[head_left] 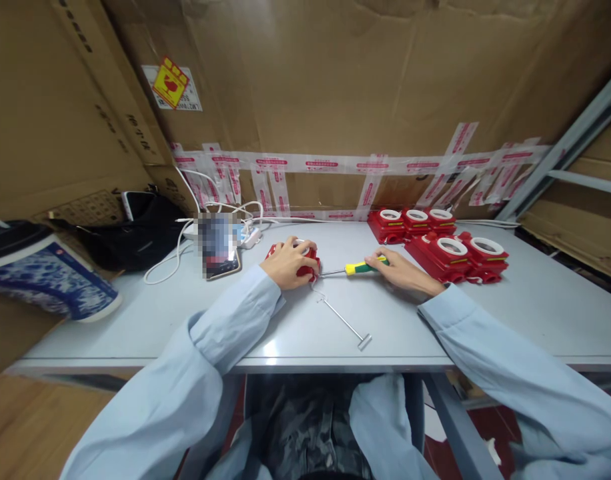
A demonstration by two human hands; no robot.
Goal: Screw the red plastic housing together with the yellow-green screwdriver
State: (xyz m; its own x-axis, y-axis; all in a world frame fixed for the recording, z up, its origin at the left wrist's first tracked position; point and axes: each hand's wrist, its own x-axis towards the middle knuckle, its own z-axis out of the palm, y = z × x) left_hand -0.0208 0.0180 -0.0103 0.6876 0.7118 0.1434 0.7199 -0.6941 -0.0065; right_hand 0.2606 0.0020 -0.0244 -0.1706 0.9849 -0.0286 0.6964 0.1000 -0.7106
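My left hand (289, 263) is closed over a red housing with a white ring (309, 252), pressing it to the table; the fingers cover much of it. In my right hand (403, 272) is a screwdriver (358, 268) with a yellow and green handle. Its metal shaft points left, and the tip meets the right side of the red housing; the exact contact spot is too small to make out. Close in front of the housing, a thin metal rod with a short crossbar (346, 319) lies on the table, beside a piece of white cord (316, 289).
Several red housings (438, 257) with white rings stand at the back right. To the left are a phone (224, 265), white cables (173, 270), a black bag (150, 230) and a large blue-and-white cup (60, 277). Taped cardboard (310, 87) walls the table's back.
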